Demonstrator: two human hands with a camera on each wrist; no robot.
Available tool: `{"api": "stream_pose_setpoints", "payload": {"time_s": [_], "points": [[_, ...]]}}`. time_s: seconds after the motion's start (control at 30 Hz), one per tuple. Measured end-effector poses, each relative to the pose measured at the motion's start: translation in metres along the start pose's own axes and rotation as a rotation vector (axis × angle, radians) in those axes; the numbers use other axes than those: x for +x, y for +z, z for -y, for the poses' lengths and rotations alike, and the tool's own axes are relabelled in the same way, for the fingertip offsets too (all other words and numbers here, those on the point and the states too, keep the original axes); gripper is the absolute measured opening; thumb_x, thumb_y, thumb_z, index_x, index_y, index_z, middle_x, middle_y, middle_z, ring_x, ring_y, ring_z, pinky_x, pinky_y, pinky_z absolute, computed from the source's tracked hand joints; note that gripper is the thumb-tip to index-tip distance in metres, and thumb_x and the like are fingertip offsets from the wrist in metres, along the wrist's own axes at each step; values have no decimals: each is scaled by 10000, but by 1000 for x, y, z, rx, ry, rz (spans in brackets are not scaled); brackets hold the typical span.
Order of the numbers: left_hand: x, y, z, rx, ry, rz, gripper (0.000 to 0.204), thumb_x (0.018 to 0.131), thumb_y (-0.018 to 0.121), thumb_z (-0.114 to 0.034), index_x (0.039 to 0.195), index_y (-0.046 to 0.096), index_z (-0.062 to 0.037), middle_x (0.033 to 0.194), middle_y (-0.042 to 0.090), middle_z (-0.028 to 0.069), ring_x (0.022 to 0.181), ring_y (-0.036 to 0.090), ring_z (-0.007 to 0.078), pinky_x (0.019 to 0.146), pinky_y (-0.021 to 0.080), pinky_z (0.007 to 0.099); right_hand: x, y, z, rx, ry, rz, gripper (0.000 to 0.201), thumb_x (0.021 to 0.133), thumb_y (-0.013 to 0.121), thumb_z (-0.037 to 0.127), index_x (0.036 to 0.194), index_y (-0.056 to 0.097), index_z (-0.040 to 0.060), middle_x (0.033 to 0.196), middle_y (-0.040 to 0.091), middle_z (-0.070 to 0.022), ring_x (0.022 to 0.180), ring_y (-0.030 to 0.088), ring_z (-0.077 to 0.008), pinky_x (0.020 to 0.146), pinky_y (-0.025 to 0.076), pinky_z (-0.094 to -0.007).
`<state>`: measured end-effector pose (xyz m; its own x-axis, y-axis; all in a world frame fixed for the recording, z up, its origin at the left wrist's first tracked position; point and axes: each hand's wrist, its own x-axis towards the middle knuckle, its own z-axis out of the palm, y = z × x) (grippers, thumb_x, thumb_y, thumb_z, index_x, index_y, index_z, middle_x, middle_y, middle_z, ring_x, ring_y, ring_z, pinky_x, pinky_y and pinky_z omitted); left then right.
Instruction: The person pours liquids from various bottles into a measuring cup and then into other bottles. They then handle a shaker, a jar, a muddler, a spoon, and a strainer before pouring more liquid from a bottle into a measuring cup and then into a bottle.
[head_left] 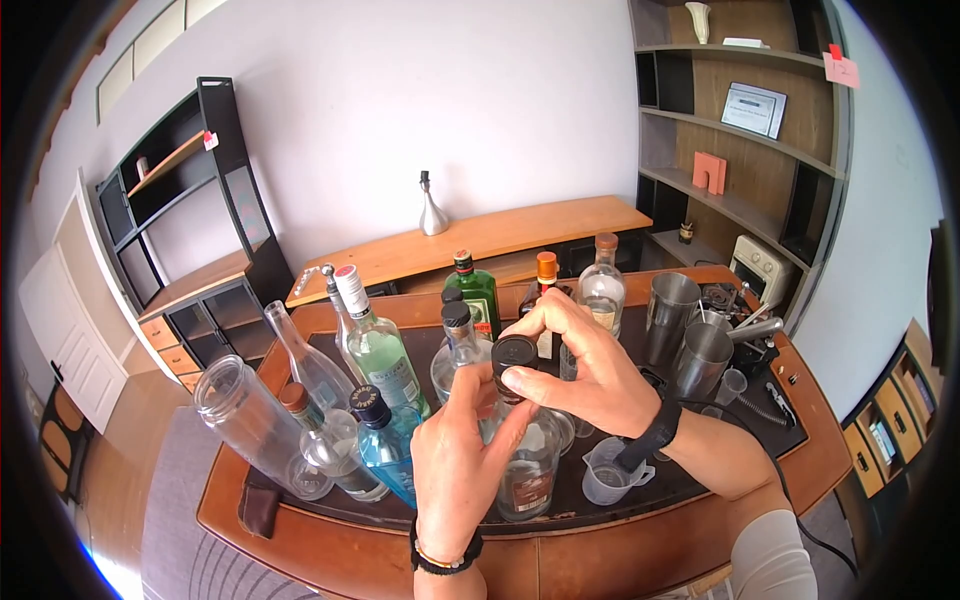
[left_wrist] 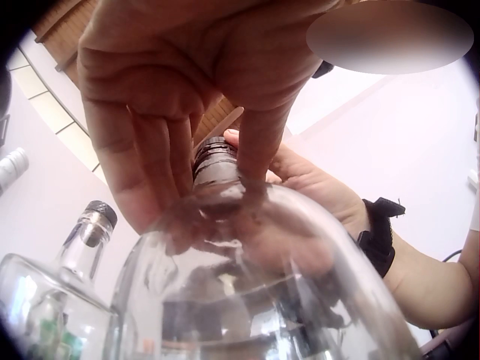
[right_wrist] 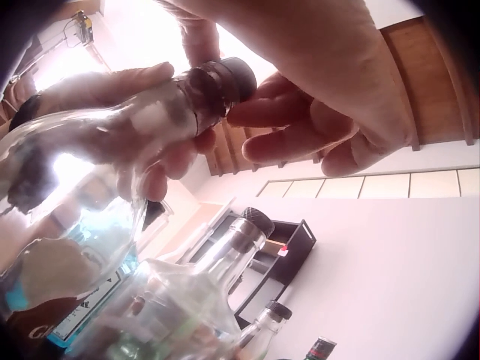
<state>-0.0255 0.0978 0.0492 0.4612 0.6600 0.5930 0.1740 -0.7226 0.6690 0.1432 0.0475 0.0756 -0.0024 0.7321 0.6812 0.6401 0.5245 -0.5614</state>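
Observation:
A clear bottle [head_left: 528, 470] with a dark cap [head_left: 515, 352] stands at the table's front, with a small label low on its body. My left hand [head_left: 455, 470] grips its neck just under the cap, fingers wrapped behind it in the left wrist view. My right hand [head_left: 590, 370] holds the cap between thumb and fingers. In the right wrist view the dark cap [right_wrist: 238, 79] sits on the neck, the left hand [right_wrist: 112, 86] round the neck below, and the right hand's fingers [right_wrist: 281, 124] are beside the cap.
Blue [head_left: 388, 445], green [head_left: 478, 300] and clear bottles stand close by on the left and behind. Metal shakers [head_left: 672, 305] and a plastic measuring jug [head_left: 608, 475] are on the right. A cable runs past the right arm.

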Motion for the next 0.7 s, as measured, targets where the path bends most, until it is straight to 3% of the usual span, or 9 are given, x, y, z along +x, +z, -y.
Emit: {"api": "stream_pose_setpoints", "payload": {"time_s": [0.33,0.43,0.7], "points": [[0,1,2,9,1,6,399,858,774,-234,1131,561,-36,945,745,138,816,728,289,680,562,364,1,1,1,-67,27,-22,316,824,788,216,993,580,48,902,460,-36,905,460,-186,856,368,-335],[0,0,3,19,-5,13,402,859,773,-233,1137,558,-38,957,745,139,824,729,292,683,563,366,1,3,-8,-3,-37,-37,366,842,787,300,1029,587,58,911,528,-38,888,519,-196,882,343,-367],[0,-1,5,-10,0,19,407,860,773,-245,1145,558,-50,965,744,139,847,731,297,689,565,372,-4,1,-8,41,-8,13,381,874,751,252,1143,636,7,963,567,-68,940,547,-208,876,413,-367]]}}
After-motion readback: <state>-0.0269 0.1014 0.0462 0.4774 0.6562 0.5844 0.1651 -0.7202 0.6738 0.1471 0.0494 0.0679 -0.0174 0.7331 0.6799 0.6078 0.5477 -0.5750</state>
